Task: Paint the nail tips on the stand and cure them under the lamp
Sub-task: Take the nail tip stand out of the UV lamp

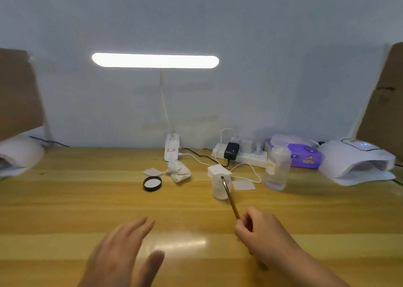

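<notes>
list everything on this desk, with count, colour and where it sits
wooden desk: 1, yellow-brown, fills the lower view
lit bar desk lamp: 1, white, back centre
round black lid: 1, left of centre
crumpled tissue: 1, white, by the lamp base
small white jar: 1, centre
power strip: 1, white, back right
clear plastic bottle: 1, right of the jar
purple tissue pack: 1, back right
white curing lamp: 1, far right
thin brown brush: 1, in the right hand
left hand: open, above the desk
right hand: fingers pinching the brush
</notes>
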